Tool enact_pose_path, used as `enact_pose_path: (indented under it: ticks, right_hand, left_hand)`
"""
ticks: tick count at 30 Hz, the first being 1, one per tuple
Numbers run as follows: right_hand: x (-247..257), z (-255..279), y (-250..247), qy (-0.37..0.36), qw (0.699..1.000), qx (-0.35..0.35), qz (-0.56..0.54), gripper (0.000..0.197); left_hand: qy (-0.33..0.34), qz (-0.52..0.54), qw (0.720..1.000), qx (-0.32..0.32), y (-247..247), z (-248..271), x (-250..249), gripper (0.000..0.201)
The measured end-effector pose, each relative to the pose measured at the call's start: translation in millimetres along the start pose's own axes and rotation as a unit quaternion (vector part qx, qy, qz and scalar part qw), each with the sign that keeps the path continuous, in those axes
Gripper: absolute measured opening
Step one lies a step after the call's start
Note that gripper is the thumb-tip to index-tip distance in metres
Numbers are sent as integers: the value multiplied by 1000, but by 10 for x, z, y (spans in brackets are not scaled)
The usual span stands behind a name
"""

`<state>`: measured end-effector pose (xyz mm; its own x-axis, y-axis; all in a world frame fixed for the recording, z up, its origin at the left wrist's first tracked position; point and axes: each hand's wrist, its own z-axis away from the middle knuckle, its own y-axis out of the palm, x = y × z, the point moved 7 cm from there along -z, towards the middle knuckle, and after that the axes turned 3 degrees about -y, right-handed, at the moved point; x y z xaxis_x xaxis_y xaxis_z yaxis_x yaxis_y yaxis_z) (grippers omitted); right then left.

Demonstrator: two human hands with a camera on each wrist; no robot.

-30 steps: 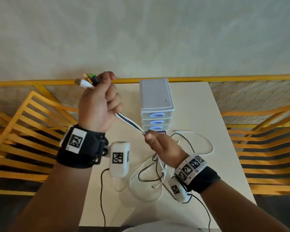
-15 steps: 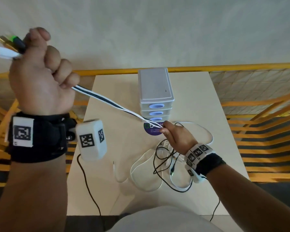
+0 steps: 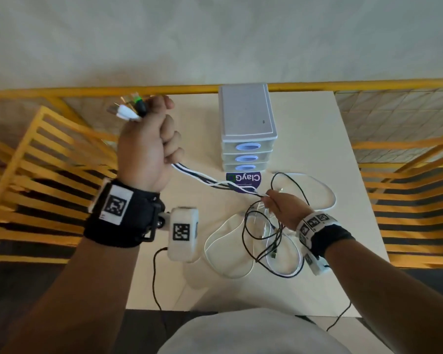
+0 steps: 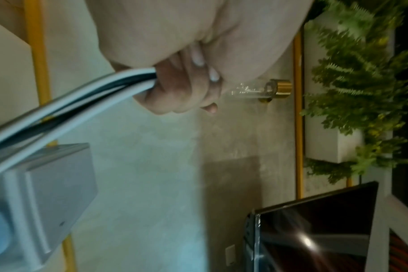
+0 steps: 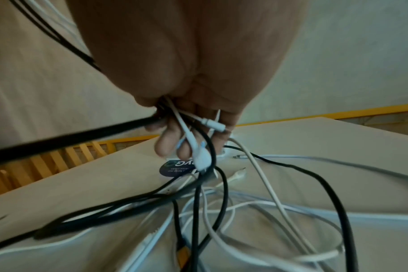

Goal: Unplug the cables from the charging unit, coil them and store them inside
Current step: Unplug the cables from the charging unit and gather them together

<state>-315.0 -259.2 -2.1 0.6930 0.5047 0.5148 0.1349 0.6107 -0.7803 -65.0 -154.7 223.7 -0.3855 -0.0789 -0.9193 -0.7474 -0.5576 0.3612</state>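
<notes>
Left hand [image 3: 145, 144] fisted on cable bundle [image 3: 202, 178], plug ends [image 3: 128, 108] up. Bundle axis runs down-right to right hand [image 3: 283, 210], pinching it beside loose tangle [image 3: 253, 241] on counter [image 3: 317, 154]. Drawer unit [image 3: 246, 129] behind, nearer right hand.

The drawer unit [image 3: 246, 129] stands at the far edge of the worktop [image 3: 317, 139], against the railing [image 3: 87, 90]. A sticker [image 3: 243, 181] lies just before the drawer unit. The loose cables [image 3: 261, 241] lie nearer than the sticker.
</notes>
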Motion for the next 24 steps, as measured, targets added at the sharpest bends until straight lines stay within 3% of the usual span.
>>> enact_pose_path:
  ticks: [3, 5, 7, 8, 9, 11, 13, 15, 20, 24]
  right_hand:
    - [70, -3, 45, -2, 1000, -11, 14, 35]
    - [303, 154, -73, -62, 992, -108, -7, 58]
    - [661, 456, -218, -167, 958, -228, -50, 45]
    - [862, 602, -205, -221, 943, -241, -66, 29]
    - [1053, 715, -101, -266, 938, -211, -77, 16]
    - [1394, 777, 277, -299, 948, -83, -66, 6]
    - [1587, 605, 755, -258, 965, 47, -29, 16]
    - [1678, 266, 1133, -171, 978, 113, 28, 34]
    - [1719, -361, 1598, -20, 988, 118, 101, 50]
    - [1753, -579, 1765, 3, 991, 96, 97, 43]
  left_hand:
    - [17, 2, 1000, -5, -38, -34, 137, 28]
    - [38, 14, 999, -10, -139, -106, 130, 29]
    - [51, 35, 998, -20, -267, -189, 144, 29]
    - [53, 42, 997, -24, -315, -231, 176, 28]
    - [52, 43, 997, -26, -354, -262, 223, 28]
    - [47, 29, 998, -30, -419, -315, 319, 28]
    - [39, 10, 999, -32, -495, -351, 382, 27]
    - [32, -1, 999, -29, -584, -362, 420, 27]
    - [28, -43, 999, 4, -727, -280, 509, 26]
    - [14, -81, 996, 28, -802, -199, 570, 26]
